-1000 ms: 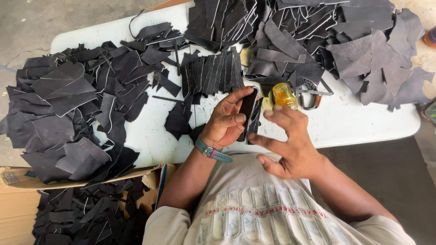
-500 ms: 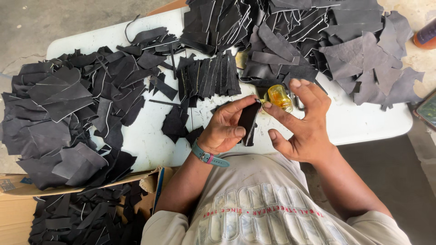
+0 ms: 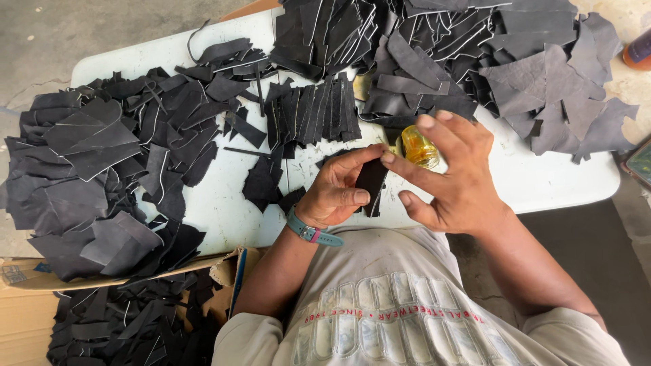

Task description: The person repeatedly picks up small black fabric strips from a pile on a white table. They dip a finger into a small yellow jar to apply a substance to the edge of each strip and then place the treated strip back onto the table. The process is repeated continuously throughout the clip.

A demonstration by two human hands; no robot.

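Observation:
My left hand (image 3: 337, 188) grips a narrow black leather strip (image 3: 371, 186) above the near edge of the white table (image 3: 217, 203). A teal band sits on that wrist. My right hand (image 3: 453, 173) is spread out to the right of the strip, its index fingertip touching the strip's top end. Just behind my right fingers stands a small yellow container (image 3: 418, 147) on the table. A fanned row of cut black strips (image 3: 312, 112) lies right behind my left hand.
Big heaps of black leather scraps cover the table's left side (image 3: 102, 163) and back right (image 3: 475, 61). A cardboard box (image 3: 129, 312) with more black pieces stands at lower left. An orange bottle (image 3: 637, 51) is on the floor at far right.
My right hand has lifted from beside the strip, moved toward the yellow container, then spread with its index finger on the strip's top. My left hand kept hold of the strip.

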